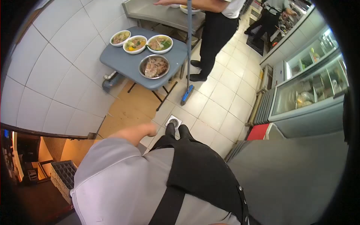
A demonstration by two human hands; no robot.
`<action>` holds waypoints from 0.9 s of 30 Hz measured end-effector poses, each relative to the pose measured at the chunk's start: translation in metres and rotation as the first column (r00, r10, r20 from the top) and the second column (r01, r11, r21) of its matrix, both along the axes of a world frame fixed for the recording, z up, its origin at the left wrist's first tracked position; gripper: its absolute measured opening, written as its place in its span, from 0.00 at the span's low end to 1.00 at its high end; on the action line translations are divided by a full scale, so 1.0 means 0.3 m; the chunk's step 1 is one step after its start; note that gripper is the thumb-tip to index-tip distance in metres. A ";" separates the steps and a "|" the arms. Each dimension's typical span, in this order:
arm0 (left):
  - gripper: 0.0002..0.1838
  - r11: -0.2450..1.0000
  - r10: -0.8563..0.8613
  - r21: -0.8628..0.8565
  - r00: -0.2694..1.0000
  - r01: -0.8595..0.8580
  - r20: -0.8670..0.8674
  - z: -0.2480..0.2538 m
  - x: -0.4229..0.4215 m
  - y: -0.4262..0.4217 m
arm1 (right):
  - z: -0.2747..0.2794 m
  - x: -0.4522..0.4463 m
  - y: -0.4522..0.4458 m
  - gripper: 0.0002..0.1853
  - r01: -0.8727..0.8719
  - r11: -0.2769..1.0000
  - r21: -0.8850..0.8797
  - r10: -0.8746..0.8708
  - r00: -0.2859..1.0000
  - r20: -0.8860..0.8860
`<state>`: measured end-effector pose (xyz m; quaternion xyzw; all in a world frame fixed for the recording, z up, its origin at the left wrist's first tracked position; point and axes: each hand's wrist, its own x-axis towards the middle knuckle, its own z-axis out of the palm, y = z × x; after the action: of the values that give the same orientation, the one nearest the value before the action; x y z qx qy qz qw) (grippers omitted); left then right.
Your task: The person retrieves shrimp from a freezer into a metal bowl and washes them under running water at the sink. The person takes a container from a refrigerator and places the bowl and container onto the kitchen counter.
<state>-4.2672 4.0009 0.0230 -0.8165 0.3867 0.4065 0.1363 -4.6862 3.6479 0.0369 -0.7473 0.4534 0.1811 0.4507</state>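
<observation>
My left hand (149, 129) hangs in front of my body with its fingers curled in, and nothing shows sticking out of it. It touches nothing that I can see; the square floor drain (173, 121) lies beyond it, between my shoes and the table. My right hand is out of sight. Ahead stands a grey folding table (123, 62). On it are three white bowls of food, a left bowl (120, 38), a middle bowl (134, 44) and a right bowl (160, 44). Nearer me on the tabletop sits a metal bowl (154, 66) with cooked meat.
A broom (186, 95) stands upright right of the table. Beside it is a person in black trousers (216, 41) at a steel counter (157, 17). Another person (268, 18) is farther back. Glass-topped fridges (311, 88) line the right; a grey crate (63, 176) is lower left.
</observation>
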 end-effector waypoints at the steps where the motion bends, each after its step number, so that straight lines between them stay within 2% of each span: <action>1: 0.21 0.998 0.064 0.025 0.998 -0.064 -0.011 -0.019 0.042 0.084 | -0.002 0.037 -0.015 0.12 -0.021 1.000 0.000 0.021 1.000 -0.008; 3: 0.17 0.993 0.078 0.091 0.996 -0.075 -0.035 -0.180 0.151 0.224 | -0.002 0.103 -0.047 0.12 -0.060 0.998 -0.008 0.060 0.998 -0.027; 6: 0.16 0.966 0.096 0.246 0.994 -0.082 -0.046 -0.207 0.267 0.268 | 0.007 0.189 -0.088 0.12 -0.094 0.995 -0.020 0.093 0.994 -0.056; 9: 0.16 0.975 0.221 0.038 0.975 -0.221 0.001 -0.061 0.327 0.207 | 0.035 0.285 -0.117 0.12 -0.103 0.994 -0.022 0.101 0.992 -0.070; 10: 0.17 0.951 0.309 -0.018 0.950 -0.310 -0.037 -0.040 0.351 0.164 | 0.046 0.313 -0.128 0.12 -0.104 0.994 -0.022 0.102 0.992 -0.076; 12: 0.18 0.865 0.474 -0.116 0.871 -0.488 -0.130 -0.032 0.385 0.098 | 0.078 0.362 -0.142 0.12 -0.110 0.994 -0.023 0.107 0.990 -0.090; 14: 0.21 0.796 0.544 -0.217 0.825 -0.566 -0.155 -0.113 0.413 0.091 | 0.111 0.399 -0.155 0.12 -0.116 0.993 -0.026 0.113 0.988 -0.105; 18: 0.23 0.626 0.663 -0.314 0.699 -0.714 -0.268 -0.079 0.472 0.108 | 0.169 0.460 -0.186 0.12 -0.137 0.990 -0.028 0.133 0.983 -0.128; 21: 0.24 0.572 0.752 -0.205 0.607 -0.795 -0.257 -0.098 0.504 0.233 | 0.211 0.508 -0.232 0.12 -0.171 0.985 -0.033 0.166 0.977 -0.134; 23: 0.24 0.463 0.827 -0.190 0.499 -0.866 -0.259 -0.231 0.496 0.399 | 0.232 0.558 -0.266 0.12 -0.202 0.979 -0.030 0.196 0.972 -0.129; 25: 0.25 0.445 0.883 -0.180 0.464 -0.877 -0.076 0.043 0.446 0.407 | 0.253 0.618 -0.308 0.12 -0.241 0.970 -0.031 0.236 0.965 -0.114; 27: 0.26 0.652 0.757 0.028 0.653 -0.757 0.019 -0.054 0.415 0.538 | 0.282 0.718 -0.357 0.12 -0.339 0.939 -0.051 0.330 0.935 -0.133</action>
<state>-4.1427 4.1623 0.0068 -0.9022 0.0042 0.4302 -0.0308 -4.4708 3.5409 0.1214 -0.8170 0.3526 0.2839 0.3572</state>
